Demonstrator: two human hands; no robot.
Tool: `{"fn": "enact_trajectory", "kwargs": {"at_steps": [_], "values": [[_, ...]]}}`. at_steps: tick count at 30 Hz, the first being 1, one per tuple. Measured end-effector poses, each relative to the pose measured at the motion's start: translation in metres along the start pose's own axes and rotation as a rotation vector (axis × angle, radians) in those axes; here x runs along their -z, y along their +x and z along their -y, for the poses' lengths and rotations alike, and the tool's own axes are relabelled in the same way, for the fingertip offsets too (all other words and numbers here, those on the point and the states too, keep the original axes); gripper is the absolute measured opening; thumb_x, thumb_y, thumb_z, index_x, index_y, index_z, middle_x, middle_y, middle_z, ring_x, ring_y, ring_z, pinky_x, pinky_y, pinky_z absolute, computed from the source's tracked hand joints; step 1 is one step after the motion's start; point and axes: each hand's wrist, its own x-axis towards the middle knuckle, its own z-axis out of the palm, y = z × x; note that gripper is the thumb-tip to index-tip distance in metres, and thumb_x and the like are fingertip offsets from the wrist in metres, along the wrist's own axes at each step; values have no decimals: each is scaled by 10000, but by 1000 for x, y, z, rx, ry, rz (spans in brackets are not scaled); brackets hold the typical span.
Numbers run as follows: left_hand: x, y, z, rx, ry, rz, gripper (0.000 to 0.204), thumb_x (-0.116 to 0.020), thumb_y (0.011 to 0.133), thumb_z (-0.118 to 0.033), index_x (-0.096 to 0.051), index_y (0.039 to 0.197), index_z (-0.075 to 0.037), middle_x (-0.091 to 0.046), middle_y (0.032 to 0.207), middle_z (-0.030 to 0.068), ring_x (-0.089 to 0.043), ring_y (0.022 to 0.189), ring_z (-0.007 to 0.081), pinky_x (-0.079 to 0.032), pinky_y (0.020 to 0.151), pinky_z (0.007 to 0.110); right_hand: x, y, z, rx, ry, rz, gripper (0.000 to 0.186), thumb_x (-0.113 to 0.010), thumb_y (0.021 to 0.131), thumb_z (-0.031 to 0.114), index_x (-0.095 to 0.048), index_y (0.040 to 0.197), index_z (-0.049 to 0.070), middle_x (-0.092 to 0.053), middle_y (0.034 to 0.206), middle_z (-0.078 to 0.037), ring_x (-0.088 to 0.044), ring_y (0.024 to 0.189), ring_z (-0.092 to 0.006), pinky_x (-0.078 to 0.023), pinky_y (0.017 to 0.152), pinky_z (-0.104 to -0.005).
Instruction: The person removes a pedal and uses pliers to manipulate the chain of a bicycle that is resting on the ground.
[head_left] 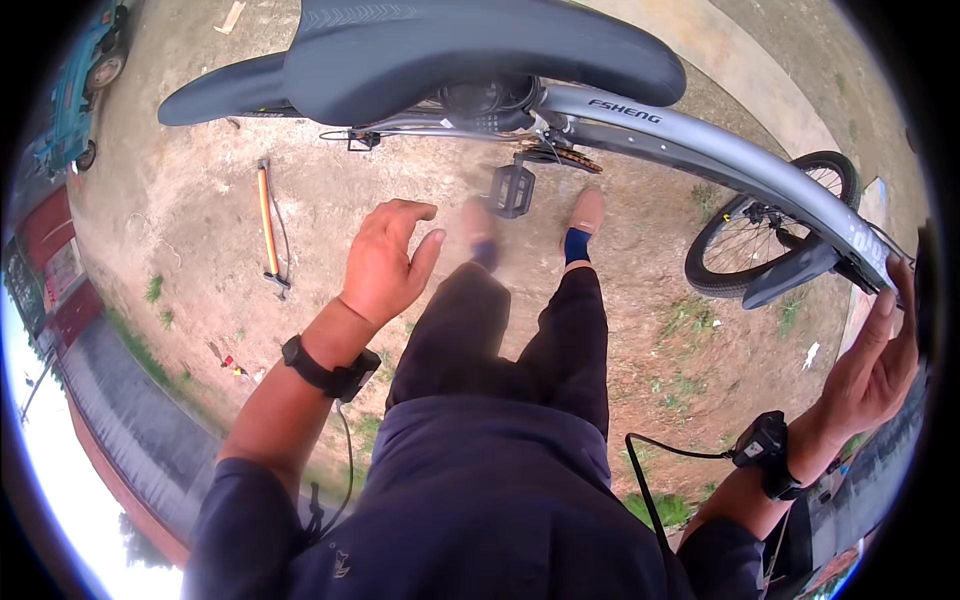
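A grey bicycle stands crosswise in front of me, its thick frame tube (690, 145) running from the black saddle (470, 55) toward the right. At the far right, my right hand (868, 365) is closed at the dark handlebar (926, 285), by the front end of the frame; the dark rim of the picture partly hides the grip there. My left hand (388, 262) hangs in the air below the saddle, fingers loosely bent and thumb apart, holding nothing. A black pedal (513, 190) shows close to my feet. The front wheel (705, 262) has a black mudguard (790, 278) beside it.
An orange floor pump (267, 220) with a hose stands or lies on the dirt ground at left. A blue-green vehicle (72, 95) is at the upper left. Small red and yellow items (229, 364) lie near the left edge. Cables hang from both wrist devices.
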Motion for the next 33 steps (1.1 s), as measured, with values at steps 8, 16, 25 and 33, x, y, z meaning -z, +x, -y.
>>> {"fn": "enact_trajectory", "kwargs": {"at_steps": [8,16,25,33], "values": [[-25,-25,58,20,-105,105,230,-679,893,-163,-614,1074,-37,-653,1008,156,-628,954,363,-518,828,417,-144,-61,29,-125,90,377,242,-721,858,130,-674,1082,51,-689,1006,-123,-659,944,-292,-509,845,-362],[-57,-61,74,120,-109,167,233,-674,889,-189,-622,1057,-36,-666,984,144,-629,953,355,-519,821,426,-255,-106,1,-249,196,599,326,-731,850,234,-672,1123,66,-682,1071,-126,-675,948,-282,-526,823,-366],[-100,-55,57,191,-188,194,280,-661,900,-219,-594,1094,-29,-662,1023,155,-626,962,370,-517,829,432,-323,-133,-42,-387,145,676,390,-681,870,275,-648,1212,91,-632,1236,-148,-629,1090,-328,-501,932,-405],[-139,1,51,198,-168,124,390,-654,914,-282,-562,1187,-19,-636,1106,200,-628,1027,375,-510,874,436,-371,-136,-48,-277,212,584,510,-679,862,207,-559,1344,96,-568,1349,-170,-534,1251,-350,-424,1061,-390]]}}
